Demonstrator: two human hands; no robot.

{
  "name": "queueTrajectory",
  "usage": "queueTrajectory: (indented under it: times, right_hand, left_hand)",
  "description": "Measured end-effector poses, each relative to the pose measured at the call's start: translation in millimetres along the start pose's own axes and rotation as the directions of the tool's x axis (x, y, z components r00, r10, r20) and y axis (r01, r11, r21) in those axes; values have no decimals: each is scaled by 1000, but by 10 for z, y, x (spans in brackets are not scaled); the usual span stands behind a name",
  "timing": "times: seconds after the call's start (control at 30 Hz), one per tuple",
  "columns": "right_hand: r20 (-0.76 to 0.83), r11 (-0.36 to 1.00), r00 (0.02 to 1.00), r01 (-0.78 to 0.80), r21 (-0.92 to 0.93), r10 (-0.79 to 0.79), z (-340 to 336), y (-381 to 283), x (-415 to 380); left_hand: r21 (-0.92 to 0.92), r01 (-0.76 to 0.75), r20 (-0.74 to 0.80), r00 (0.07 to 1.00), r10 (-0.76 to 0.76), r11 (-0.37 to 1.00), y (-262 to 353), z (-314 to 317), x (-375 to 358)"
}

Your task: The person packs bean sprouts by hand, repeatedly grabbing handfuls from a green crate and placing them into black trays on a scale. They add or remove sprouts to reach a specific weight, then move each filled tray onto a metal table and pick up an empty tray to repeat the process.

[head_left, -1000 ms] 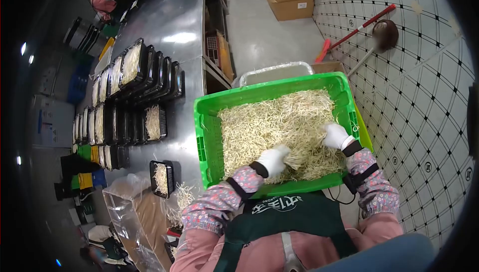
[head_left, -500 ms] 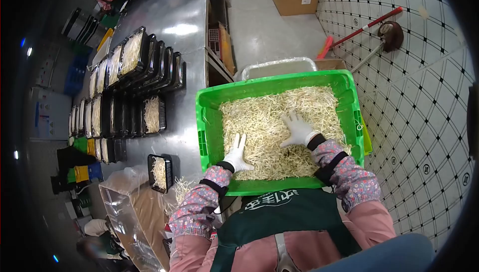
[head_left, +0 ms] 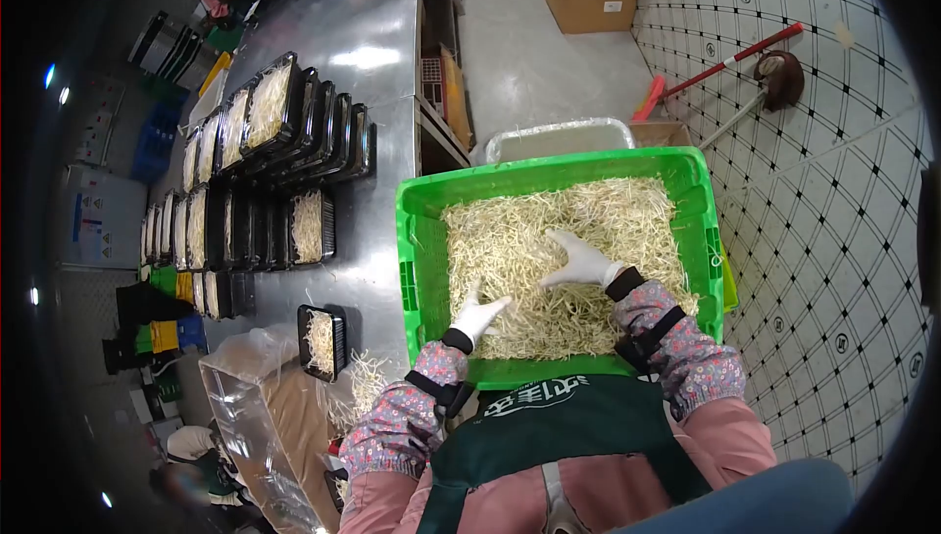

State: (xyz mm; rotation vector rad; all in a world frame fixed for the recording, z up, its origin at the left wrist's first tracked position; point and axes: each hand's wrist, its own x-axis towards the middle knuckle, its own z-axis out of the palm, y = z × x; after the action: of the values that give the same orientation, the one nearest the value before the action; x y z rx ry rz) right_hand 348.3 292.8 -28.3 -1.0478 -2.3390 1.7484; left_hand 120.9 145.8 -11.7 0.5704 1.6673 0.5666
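Plenty of pale, thin, cream-coloured sprouts (head_left: 515,225) lie in front of you in the head view, heaped inside the bright green, rectangular plastic bin (head_left: 554,173); the bin is directly before your body, to the right of the polished metal table (head_left: 377,83); your white-gloved left hand (head_left: 478,315) is at the near left part of the heap, its thumb spread wide from its fingers; your white-gloved right hand (head_left: 580,262) is over the middle of the heap, also spread wide, thumb and fingers pointing leftward; your two hands are apart, and I cannot tell whether their fingertips sink into the sprouts. On the table, left of the bin, you have a small, black, rectangular plastic tray (head_left: 340,343) with sprouts in it; just beside it lies a loose, pale scatter of sprouts (head_left: 368,377); farther along stand stacked black plastic trays (head_left: 338,142), several showing sprouts inside.
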Motion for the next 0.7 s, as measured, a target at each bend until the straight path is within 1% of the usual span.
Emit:
queueTrajectory:
  times: [0.03,0.07,0.1,0.13,0.2,0.23,0.27,0.3,0.33,0.37,0.4,0.43,0.47,0.5,0.53,0.57,0.6,0.63,0.67,0.7]
  right_hand:
    - [-116,992,986,-124,-36,119,17,93,53]
    - [-232,967,945,-250,-56,231,70,182,103]
    - [-270,940,926,-309,-143,263,205,214,152]
    - [-271,941,927,-307,-144,261,367,107,181]
    - [-190,861,946,-319,-396,263,716,-202,264]
    - [-185,862,947,-317,-395,263,820,-288,283]
    - [-13,897,990,-136,-421,144,902,-364,308]
    - [161,909,987,51,-413,18,940,-410,323]
    - [167,910,986,57,-410,14,914,-423,323]
    - [226,924,968,183,-336,-109,852,-410,329]
    - [272,918,934,303,-255,-232,775,-381,355]
    - [268,959,938,258,-118,-220,609,-336,459]
    - [197,988,970,151,-31,-142,382,-378,521]
    - [31,989,994,109,-102,-107,279,-259,668]
    - [-136,989,988,54,-136,-73,203,-140,835]
    - [-245,966,967,-1,-258,-65,135,-75,930]
    - [-254,920,967,-97,-380,-2,144,47,1058]
    - [-254,888,966,-150,-435,39,178,31,1068]
    - [-256,848,963,-200,-491,79,222,-7,1076]
    - [-212,844,969,-218,-489,127,311,-2,1063]
  left_hand:
    - [-122,67,-31,997,-71,990,-32,-27,23]
    - [-243,132,-53,987,-149,961,-82,-52,44]
    - [-256,161,51,987,-153,953,-227,-88,175]
    - [-257,159,49,987,-151,953,-348,-70,246]
    - [-337,154,128,985,-117,929,-529,17,293]
    - [-419,180,166,979,-120,890,-472,28,173]
    - [-420,182,162,979,-123,889,-417,-8,36]
    - [-246,210,203,966,-161,946,-331,-90,-137]
    - [-64,226,236,950,-206,972,-255,-190,-297]
    - [57,208,253,943,-215,977,-194,-333,-431]
    - [138,170,277,939,-202,976,-278,-511,-462]
    - [250,162,239,945,-223,955,-140,-602,-502]
    - [358,159,201,949,-243,920,-15,-669,-549]
    - [481,-194,145,979,141,855,-365,-759,-309]
    - [538,-193,24,977,214,821,32,-643,-382]
    - [581,-395,-10,871,492,711,52,-578,-219]
    - [613,-492,-14,775,631,618,86,-509,-6]
    - [620,-521,-14,739,673,586,187,-411,147]
    - [663,-542,16,701,713,517,155,-361,414]
    - [704,-492,38,747,664,512,79,-290,572]
